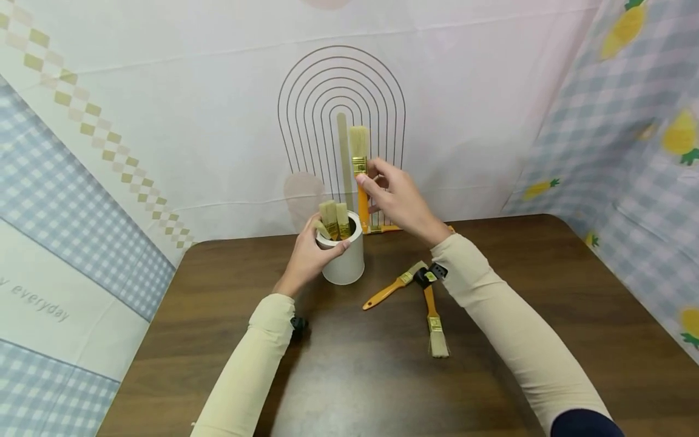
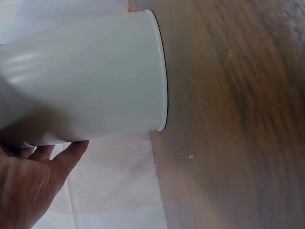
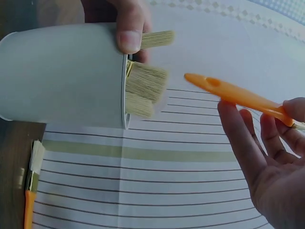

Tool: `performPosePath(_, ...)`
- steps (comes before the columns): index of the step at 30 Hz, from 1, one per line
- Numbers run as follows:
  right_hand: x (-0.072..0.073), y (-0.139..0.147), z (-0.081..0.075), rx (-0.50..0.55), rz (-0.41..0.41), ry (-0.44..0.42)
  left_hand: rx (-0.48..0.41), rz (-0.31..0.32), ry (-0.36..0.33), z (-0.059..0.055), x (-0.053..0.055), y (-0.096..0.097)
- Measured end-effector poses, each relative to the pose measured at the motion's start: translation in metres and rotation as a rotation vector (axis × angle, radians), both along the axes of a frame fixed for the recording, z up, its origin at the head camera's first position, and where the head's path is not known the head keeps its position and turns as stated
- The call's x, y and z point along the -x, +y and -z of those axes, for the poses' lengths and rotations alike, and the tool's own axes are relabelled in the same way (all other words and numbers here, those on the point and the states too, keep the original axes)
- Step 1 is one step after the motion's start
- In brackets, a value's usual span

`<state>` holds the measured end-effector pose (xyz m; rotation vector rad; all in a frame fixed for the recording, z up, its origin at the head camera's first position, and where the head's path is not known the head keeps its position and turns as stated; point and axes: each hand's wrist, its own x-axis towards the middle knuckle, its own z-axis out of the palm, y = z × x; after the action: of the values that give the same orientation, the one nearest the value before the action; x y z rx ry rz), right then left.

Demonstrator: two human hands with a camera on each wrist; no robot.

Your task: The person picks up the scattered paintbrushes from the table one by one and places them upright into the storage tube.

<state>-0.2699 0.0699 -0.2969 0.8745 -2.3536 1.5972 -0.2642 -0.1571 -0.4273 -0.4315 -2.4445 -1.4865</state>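
My left hand (image 1: 307, 258) grips the white can (image 1: 345, 262) at its rim, thumb on the near side; the can stands upright on the table. Several paintbrushes (image 1: 330, 217) stand in it with pale bristles up. My right hand (image 1: 403, 199) pinches another paintbrush (image 1: 358, 143) near its metal band, bristles up and orange handle down. In the right wrist view, this brush's handle (image 3: 233, 94) has its tip apart from the can's opening. The left wrist view shows the left fingers (image 2: 71, 155) against the can's side.
Two paintbrushes lie on the brown table (image 1: 338, 364) to the can's right: one angled brush (image 1: 384, 294) and one with bristles toward the front (image 1: 435, 331). Another brush (image 1: 377, 229) lies by the back edge, partly behind the right hand. A patterned cloth (image 1: 218, 121) hangs behind the table.
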Motion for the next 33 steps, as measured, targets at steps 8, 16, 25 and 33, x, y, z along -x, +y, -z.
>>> performPosePath(8,0.015,-0.020,0.011,-0.060,0.065,0.033,-0.006,-0.005,-0.013,0.004,-0.003,-0.003)
performPosePath(16,0.017,-0.037,0.031,-0.311,0.044,0.073,0.008,-0.002,-0.003,0.004,-0.002,-0.010)
performPosePath(25,0.017,-0.050,0.060,-0.276,0.019,0.111,-0.003,-0.009,0.005,0.004,-0.002,-0.013)
performPosePath(33,0.014,-0.048,0.070,-0.326,-0.019,0.038,-0.007,-0.012,0.009,0.003,-0.003,-0.011)
